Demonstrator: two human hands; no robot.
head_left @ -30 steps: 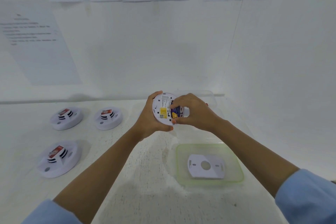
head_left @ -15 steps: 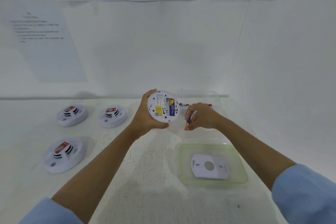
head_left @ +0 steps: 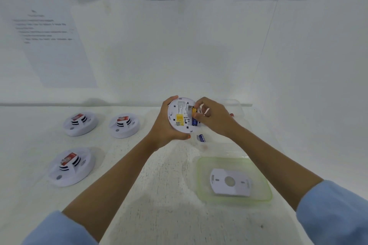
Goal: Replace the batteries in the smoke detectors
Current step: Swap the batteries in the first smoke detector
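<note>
My left hand [head_left: 165, 129] holds a round white smoke detector [head_left: 180, 114] above the table, its back turned toward me and the battery bay uncovered. A blue and yellow battery [head_left: 194, 121] sits in that bay. My right hand [head_left: 215, 117] pinches the battery's yellow upper end with thumb and fingertips. A second blue battery [head_left: 201, 138] lies loose on the table just below the detector. Three more white detectors rest face up at the left: two at the back [head_left: 80, 123] [head_left: 124, 126] and one nearer [head_left: 70, 166].
A shallow green-rimmed tray [head_left: 199, 175] at the front right holds a white mounting plate [head_left: 231, 184]. A clear plastic container [head_left: 237, 105] stands behind my right hand near the wall corner. Paper sheets hang on the walls.
My right hand pulled one battery out of the detector and left it on the table. It has now returned to the bay and grips the other battery.
</note>
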